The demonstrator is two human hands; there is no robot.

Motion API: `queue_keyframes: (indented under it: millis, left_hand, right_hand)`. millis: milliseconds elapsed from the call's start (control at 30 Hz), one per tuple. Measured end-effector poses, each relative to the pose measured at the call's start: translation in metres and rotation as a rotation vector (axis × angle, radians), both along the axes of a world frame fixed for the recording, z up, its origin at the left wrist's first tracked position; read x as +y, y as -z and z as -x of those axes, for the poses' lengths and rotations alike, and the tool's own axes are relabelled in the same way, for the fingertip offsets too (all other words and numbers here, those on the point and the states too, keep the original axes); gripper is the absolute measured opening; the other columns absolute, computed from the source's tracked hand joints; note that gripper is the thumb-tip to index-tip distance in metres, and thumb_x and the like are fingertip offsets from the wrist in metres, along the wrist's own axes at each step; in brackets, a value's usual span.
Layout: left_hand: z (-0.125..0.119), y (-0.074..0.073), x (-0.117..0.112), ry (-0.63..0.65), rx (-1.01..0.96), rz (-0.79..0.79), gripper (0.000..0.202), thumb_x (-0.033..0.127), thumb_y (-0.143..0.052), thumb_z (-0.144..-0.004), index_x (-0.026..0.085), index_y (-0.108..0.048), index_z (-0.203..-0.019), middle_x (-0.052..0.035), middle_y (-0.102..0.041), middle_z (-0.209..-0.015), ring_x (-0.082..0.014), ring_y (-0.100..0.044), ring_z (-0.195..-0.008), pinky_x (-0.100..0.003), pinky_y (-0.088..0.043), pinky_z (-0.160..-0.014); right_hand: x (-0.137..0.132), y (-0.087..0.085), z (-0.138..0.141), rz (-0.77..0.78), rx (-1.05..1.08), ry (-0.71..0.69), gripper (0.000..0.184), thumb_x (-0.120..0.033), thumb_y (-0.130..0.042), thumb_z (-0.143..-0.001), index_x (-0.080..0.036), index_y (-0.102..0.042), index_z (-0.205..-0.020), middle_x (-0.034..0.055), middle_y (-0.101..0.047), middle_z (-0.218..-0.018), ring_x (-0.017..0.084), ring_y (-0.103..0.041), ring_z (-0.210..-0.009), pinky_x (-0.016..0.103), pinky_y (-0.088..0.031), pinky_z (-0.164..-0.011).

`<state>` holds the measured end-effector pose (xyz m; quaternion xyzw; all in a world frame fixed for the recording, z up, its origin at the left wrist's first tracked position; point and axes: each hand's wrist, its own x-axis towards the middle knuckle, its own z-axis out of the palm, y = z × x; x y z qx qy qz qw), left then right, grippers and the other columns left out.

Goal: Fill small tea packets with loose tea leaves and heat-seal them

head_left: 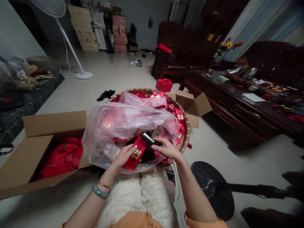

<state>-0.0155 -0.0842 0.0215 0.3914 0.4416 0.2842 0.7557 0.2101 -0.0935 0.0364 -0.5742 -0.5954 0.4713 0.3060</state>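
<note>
My left hand [127, 155] is closed on a red packet [136, 155] with a gold label and black characters, held tilted over the basket. In my right hand [165, 147] is a black hand-held device [147, 139] with a white strip, close against the packet's upper end. Whether the device grips the packet I cannot tell. Below both hands is a large, crumpled clear plastic bag [137, 114], with dark contents partly hidden by the hands. The bag lies in a round woven basket [187, 133] among several similar red packets [180, 116].
An open carton [55, 122] of red packets stands at left. Another open carton [203, 104] and a red box [164, 85] are beyond the basket. A black round stand base [213, 193] lies at right, near a thin cord [177, 186]. A dark wooden table [228, 95] borders the right.
</note>
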Motion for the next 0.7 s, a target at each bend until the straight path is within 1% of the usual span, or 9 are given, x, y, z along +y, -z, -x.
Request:
queue_keyframes:
  millis: [67,200,267,333,400,467,533,600,700]
  left_hand:
    - [0.000,0.000,-0.001,0.018,0.004,0.002,0.054,0.058,-0.069,-0.065,0.014,-0.059,-0.095,-0.0045,-0.069,-0.076,-0.0185,-0.066,-0.058,-0.028,-0.051,-0.055]
    - [0.001,0.002,-0.001,0.047,-0.009,-0.002,0.053,0.058,-0.067,-0.067,0.015,-0.058,-0.097,-0.0040,-0.069,-0.077,-0.0183,-0.066,-0.058,-0.027,-0.050,-0.055]
    - [0.002,0.003,-0.001,0.058,-0.023,-0.010,0.052,0.058,-0.066,-0.069,0.016,-0.058,-0.098,-0.0041,-0.070,-0.079,-0.0178,-0.066,-0.058,-0.027,-0.050,-0.055]
    - [0.002,0.002,-0.001,0.071,-0.020,-0.017,0.051,0.057,-0.066,-0.070,0.016,-0.058,-0.099,-0.0041,-0.070,-0.079,-0.0180,-0.066,-0.058,-0.027,-0.050,-0.055]
    - [0.001,0.001,-0.001,0.086,0.000,-0.027,0.052,0.058,-0.065,-0.069,0.016,-0.058,-0.099,-0.0039,-0.069,-0.078,-0.0185,-0.066,-0.058,-0.027,-0.049,-0.053]
    - [0.000,0.000,-0.002,0.096,0.033,-0.045,0.053,0.057,-0.067,-0.068,0.015,-0.058,-0.099,-0.0036,-0.069,-0.077,-0.0186,-0.066,-0.058,-0.027,-0.049,-0.053]
    - [0.000,0.000,-0.002,0.102,0.075,-0.080,0.052,0.050,-0.073,-0.063,0.015,-0.057,-0.099,-0.0032,-0.068,-0.079,-0.0180,-0.066,-0.059,-0.027,-0.050,-0.056]
    - [0.000,0.002,-0.003,0.099,0.118,-0.138,0.054,0.038,-0.080,-0.056,0.014,-0.057,-0.098,-0.0028,-0.068,-0.081,-0.0168,-0.065,-0.062,-0.027,-0.051,-0.060]
    - [0.001,0.006,-0.002,0.099,0.152,-0.211,0.054,0.029,-0.082,-0.053,0.013,-0.058,-0.098,-0.0027,-0.068,-0.083,-0.0150,-0.063,-0.063,-0.028,-0.051,-0.063]
  right_hand:
    - [0.002,0.001,0.002,-0.012,-0.022,-0.005,0.053,-0.044,-0.067,-0.073,-0.016,-0.063,-0.117,0.0091,-0.068,-0.109,0.025,-0.063,-0.093,0.035,-0.051,-0.079]
    - [0.005,-0.003,0.004,-0.031,-0.073,0.021,0.054,-0.045,-0.069,-0.071,-0.016,-0.064,-0.116,0.0098,-0.066,-0.114,0.027,-0.060,-0.104,0.037,-0.047,-0.090]
    - [0.005,-0.004,0.004,0.014,-0.075,0.000,0.056,-0.047,-0.068,-0.071,-0.016,-0.063,-0.117,0.0097,-0.066,-0.113,0.025,-0.062,-0.097,0.035,-0.050,-0.084]
    - [0.004,-0.003,0.005,0.071,-0.043,-0.047,0.058,-0.050,-0.068,-0.071,-0.017,-0.063,-0.118,0.0084,-0.068,-0.108,0.021,-0.065,-0.082,0.031,-0.053,-0.070]
    - [0.003,-0.001,0.006,0.108,0.009,-0.080,0.057,-0.052,-0.067,-0.071,-0.018,-0.064,-0.117,0.0066,-0.069,-0.102,0.017,-0.063,-0.069,0.027,-0.052,-0.060]
    - [0.004,0.001,0.008,0.111,0.045,-0.080,0.053,-0.051,-0.066,-0.072,-0.019,-0.065,-0.114,0.0052,-0.070,-0.095,0.016,-0.062,-0.064,0.026,-0.051,-0.057]
    - [0.005,0.001,0.010,0.089,0.047,-0.064,0.048,-0.048,-0.064,-0.074,-0.019,-0.067,-0.111,0.0041,-0.071,-0.090,0.016,-0.062,-0.066,0.026,-0.051,-0.057]
    - [0.006,0.001,0.011,0.052,0.026,-0.059,0.043,-0.046,-0.063,-0.075,-0.019,-0.069,-0.108,0.0031,-0.071,-0.088,0.018,-0.063,-0.071,0.027,-0.052,-0.059]
    - [0.007,0.001,0.013,-0.006,-0.021,-0.061,0.040,-0.044,-0.062,-0.076,-0.019,-0.071,-0.106,0.0024,-0.072,-0.088,0.021,-0.063,-0.079,0.028,-0.052,-0.063]
